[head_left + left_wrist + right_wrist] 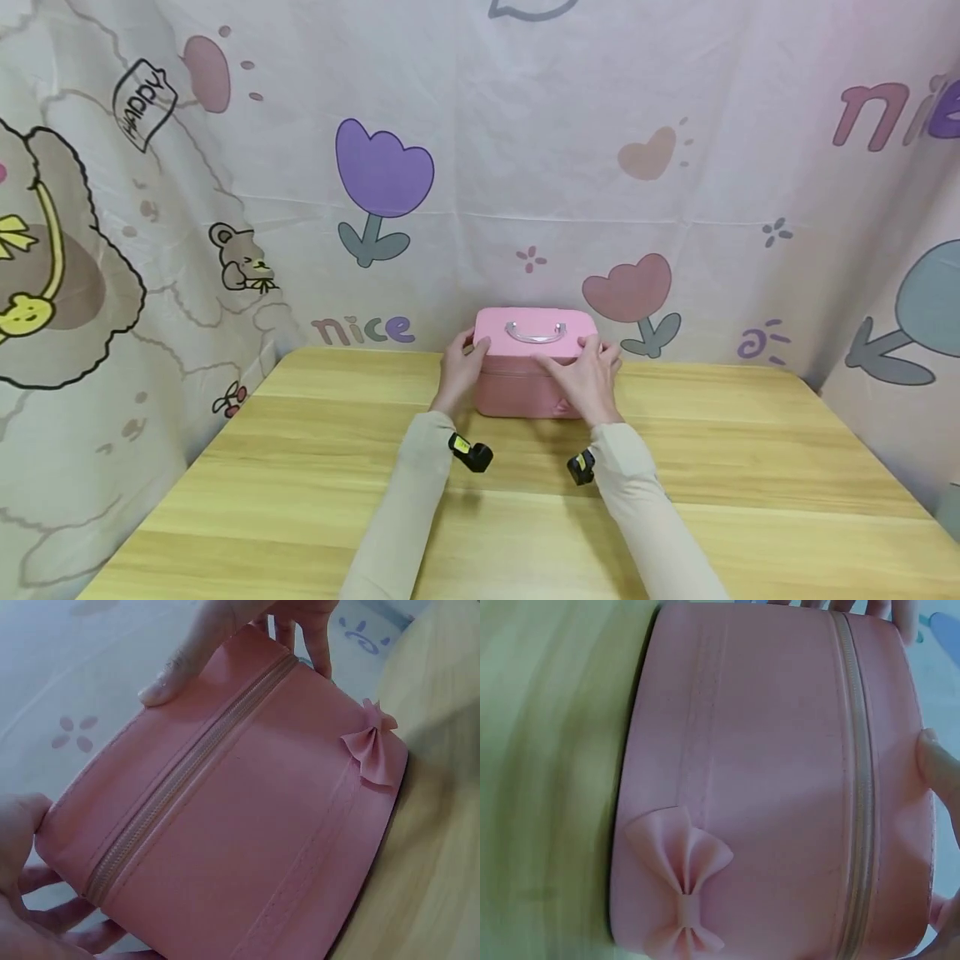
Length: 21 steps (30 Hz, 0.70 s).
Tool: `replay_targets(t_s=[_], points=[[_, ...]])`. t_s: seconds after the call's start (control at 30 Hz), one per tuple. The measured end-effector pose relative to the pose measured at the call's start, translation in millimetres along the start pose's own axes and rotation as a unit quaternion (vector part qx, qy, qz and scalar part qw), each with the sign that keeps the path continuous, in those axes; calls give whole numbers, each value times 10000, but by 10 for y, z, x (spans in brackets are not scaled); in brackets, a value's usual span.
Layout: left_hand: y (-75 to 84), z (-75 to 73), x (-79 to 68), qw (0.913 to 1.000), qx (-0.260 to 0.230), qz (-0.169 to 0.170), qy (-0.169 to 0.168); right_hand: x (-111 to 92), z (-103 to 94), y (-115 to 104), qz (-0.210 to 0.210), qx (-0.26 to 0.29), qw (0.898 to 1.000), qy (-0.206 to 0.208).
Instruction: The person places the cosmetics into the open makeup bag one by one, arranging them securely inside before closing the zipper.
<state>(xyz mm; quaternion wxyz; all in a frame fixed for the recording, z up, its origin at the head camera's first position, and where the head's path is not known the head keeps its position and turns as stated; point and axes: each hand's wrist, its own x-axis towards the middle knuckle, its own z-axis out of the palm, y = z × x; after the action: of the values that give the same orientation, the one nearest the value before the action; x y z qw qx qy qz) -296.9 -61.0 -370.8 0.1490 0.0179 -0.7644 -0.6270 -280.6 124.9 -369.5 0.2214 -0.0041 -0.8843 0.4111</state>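
A pink cosmetic case [517,396] stands upright at the back of the table. On its lid is a silver handle [536,338]. A zipper [191,776] runs round below the lid and looks closed along the front. Low on the front sits a pink bow [688,900]. My left hand [459,367] grips the left side, thumb at the lid's front edge and fingers along the side. My right hand [588,379] holds the right side, its thumb on the lid's front edge and its fingers round the right corner. The back of the case is hidden.
The case stands on a wooden table [337,467] near its back edge. Close behind hangs a printed curtain [495,167], which also runs along both sides. A small black camera is strapped to each wrist.
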Motion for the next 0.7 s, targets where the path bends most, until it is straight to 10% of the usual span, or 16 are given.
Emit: replay_targets(t_s=[0.27, 0.47, 0.6, 0.7], points=[[-26, 86, 59, 9996, -124, -122, -200, 36, -92, -28, 234, -49, 9994, -235], [-97, -193, 10, 9885, 1061, 729, -797, -2, -363, 100, -285, -453, 9915, -1183], [-90, -467, -167, 9495, 2751, 1195, -918, -108, -596, 318, -1394, -961, 9741, -1501], [-40, -614, -313, 8926, 3911, 1865, -1247, -190, -772, 400, -2274, -1478, 9491, -1600]])
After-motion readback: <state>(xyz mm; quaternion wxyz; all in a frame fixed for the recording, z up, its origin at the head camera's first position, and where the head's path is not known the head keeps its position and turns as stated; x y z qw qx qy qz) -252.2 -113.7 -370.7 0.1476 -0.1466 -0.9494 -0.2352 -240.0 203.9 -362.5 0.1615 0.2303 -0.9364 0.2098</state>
